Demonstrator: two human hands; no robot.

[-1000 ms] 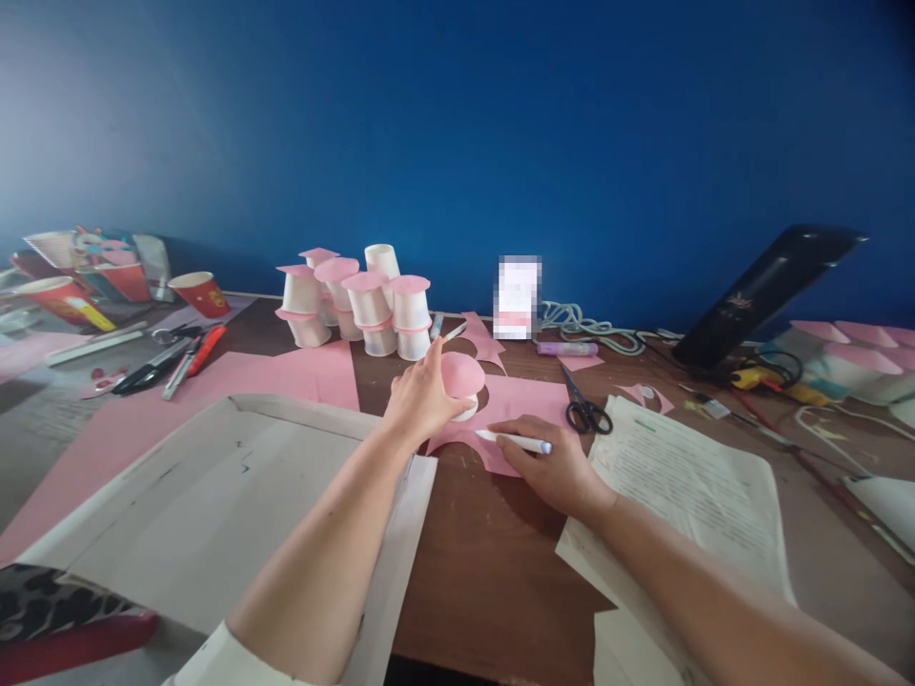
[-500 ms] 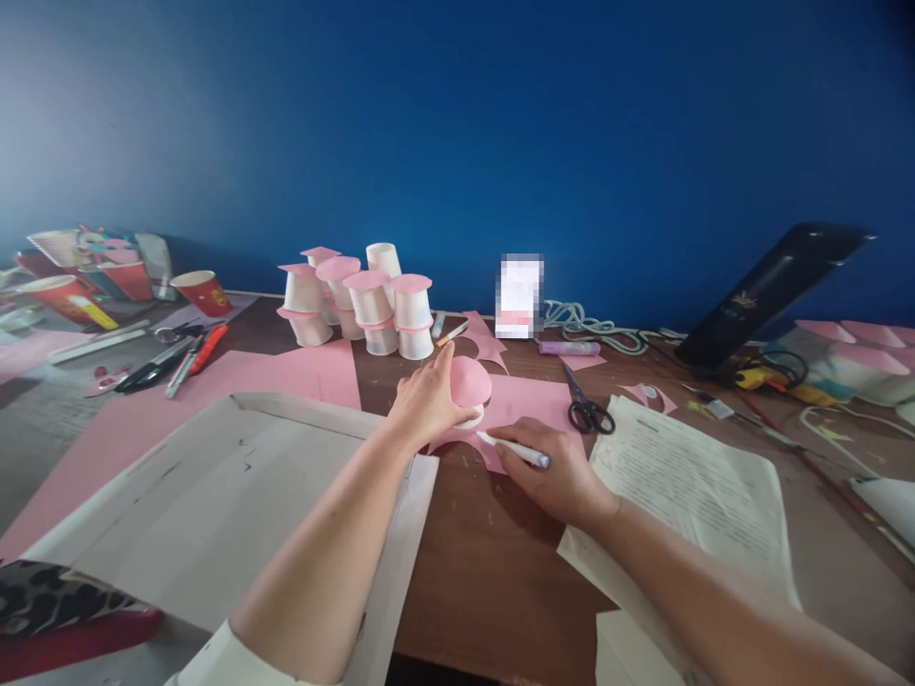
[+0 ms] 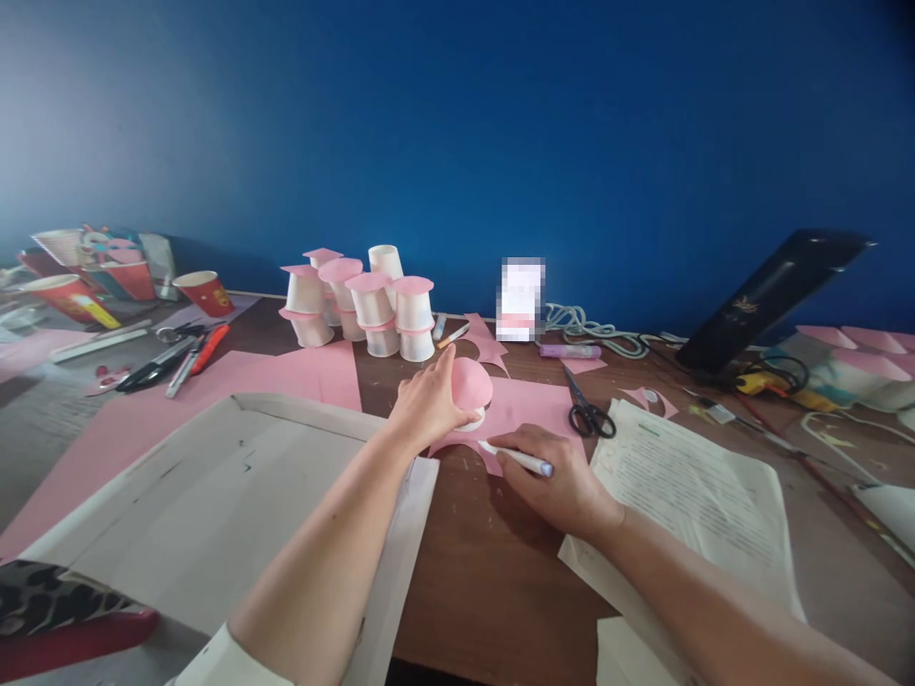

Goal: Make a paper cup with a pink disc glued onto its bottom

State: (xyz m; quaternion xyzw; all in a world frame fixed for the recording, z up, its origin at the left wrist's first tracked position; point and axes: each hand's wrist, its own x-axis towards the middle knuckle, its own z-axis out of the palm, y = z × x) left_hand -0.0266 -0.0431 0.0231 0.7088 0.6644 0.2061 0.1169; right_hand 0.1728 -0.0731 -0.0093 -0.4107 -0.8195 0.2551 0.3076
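My left hand (image 3: 427, 402) is closed around a white paper cup (image 3: 470, 419), which stands upside down. A pink paper disc (image 3: 472, 383) covers its top. Under the cup lies a sheet of pink paper (image 3: 539, 405) with a curved cutout along its near edge. My right hand (image 3: 568, 478) grips a white marker (image 3: 527, 459) with a pale blue end, its tip close to the cup's rim at the paper. Whether the tip touches the sheet, I cannot tell. Black scissors (image 3: 590, 417) lie on the sheet's right edge.
Behind my left hand stand several stacked white cups (image 3: 373, 305) with pink paper between them. A white box lid (image 3: 214, 505) fills the left front. Printed pages (image 3: 701, 505) lie at right. A propped phone (image 3: 520, 300), purple glue stick (image 3: 570, 352) and coiled cable (image 3: 600, 329) sit by the wall.
The marker and my right hand have shifted very slightly toward me. My left hand keeps its hold on the cup, and the view has tilted a little.
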